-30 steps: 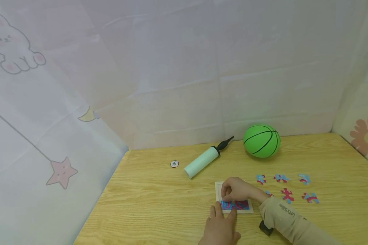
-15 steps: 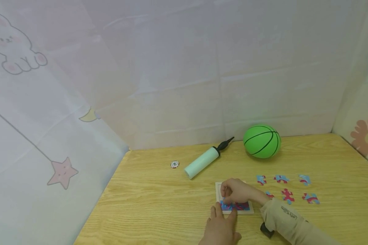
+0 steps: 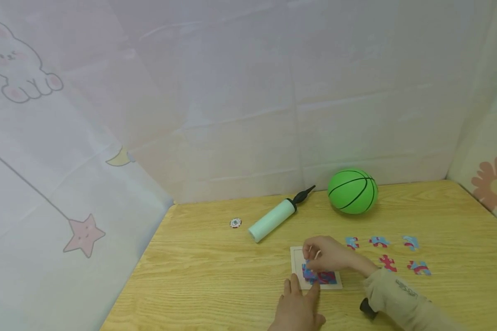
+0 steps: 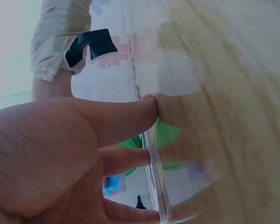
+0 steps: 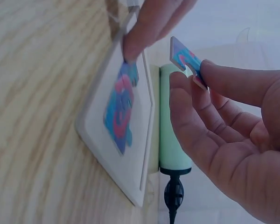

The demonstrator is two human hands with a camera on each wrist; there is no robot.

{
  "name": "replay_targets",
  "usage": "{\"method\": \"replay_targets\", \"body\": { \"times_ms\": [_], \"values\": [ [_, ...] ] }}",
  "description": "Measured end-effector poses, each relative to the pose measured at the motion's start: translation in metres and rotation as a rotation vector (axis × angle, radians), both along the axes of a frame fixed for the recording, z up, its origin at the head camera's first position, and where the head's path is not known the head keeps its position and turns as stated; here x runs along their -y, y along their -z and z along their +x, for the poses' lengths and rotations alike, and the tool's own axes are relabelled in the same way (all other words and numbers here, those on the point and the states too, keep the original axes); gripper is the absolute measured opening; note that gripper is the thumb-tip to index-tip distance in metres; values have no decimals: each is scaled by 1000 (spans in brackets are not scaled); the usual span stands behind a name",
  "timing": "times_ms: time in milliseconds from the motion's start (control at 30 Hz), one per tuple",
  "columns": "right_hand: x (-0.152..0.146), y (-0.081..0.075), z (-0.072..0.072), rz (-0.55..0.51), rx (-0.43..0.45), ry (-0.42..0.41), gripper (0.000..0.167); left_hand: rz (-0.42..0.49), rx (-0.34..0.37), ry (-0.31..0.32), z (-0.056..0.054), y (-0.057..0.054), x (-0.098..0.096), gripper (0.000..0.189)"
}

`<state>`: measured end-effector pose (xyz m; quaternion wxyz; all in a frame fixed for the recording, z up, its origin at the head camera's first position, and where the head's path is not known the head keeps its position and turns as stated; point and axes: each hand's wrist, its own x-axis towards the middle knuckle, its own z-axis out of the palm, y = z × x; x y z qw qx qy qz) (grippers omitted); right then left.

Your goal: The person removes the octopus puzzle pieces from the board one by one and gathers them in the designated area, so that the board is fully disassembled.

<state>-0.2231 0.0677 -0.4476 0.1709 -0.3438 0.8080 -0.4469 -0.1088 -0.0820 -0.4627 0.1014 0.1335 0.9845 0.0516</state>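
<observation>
My right hand [image 3: 329,254] pinches a blue and pink jigsaw piece [image 5: 179,53] between thumb and fingers, raised over a white puzzle frame [image 3: 293,263]. Inside the frame, joined jigsaw pieces [image 5: 119,112] in blue, pink and purple lie along the near side, toward the right. My left hand [image 3: 296,305] rests at the frame's near edge with its fingers spread and fairly straight. One of its fingertips touches the joined pieces in the right wrist view. The left wrist view shows the fingers [image 4: 126,116] against the frame's side.
Several loose jigsaw pieces [image 3: 388,263] lie in rows right of the frame. Behind it is a pale green hand pump [image 3: 273,219] with a black nozzle. A green ball [image 3: 353,191] sits by the back wall, and a poker chip [image 3: 235,223] lies left of the pump.
My right hand has lifted a jigsaw piece from the frame's near left corner and moved slightly right with it. Its forearm now covers one loose piece. The left hand has stayed in place.
</observation>
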Motion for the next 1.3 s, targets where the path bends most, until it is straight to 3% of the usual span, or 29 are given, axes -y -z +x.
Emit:
{"method": "replay_targets", "body": {
  "times_ms": [267,433,867,1133,1300],
  "values": [
    [-29,-4,3,-50,98,60,13,9,-6,-7,1,0,-1,67],
    [-51,-5,4,-66,110,65,14,29,-3,-16,0,-1,0,66],
    [-113,4,8,-58,51,62,15,31,4,-7,0,1,1,65],
    [-126,13,19,-69,129,56,10,24,-3,8,-1,2,2,66],
    [-125,21,24,-72,108,42,11,57,-12,12,-1,3,1,65]
  ]
}}
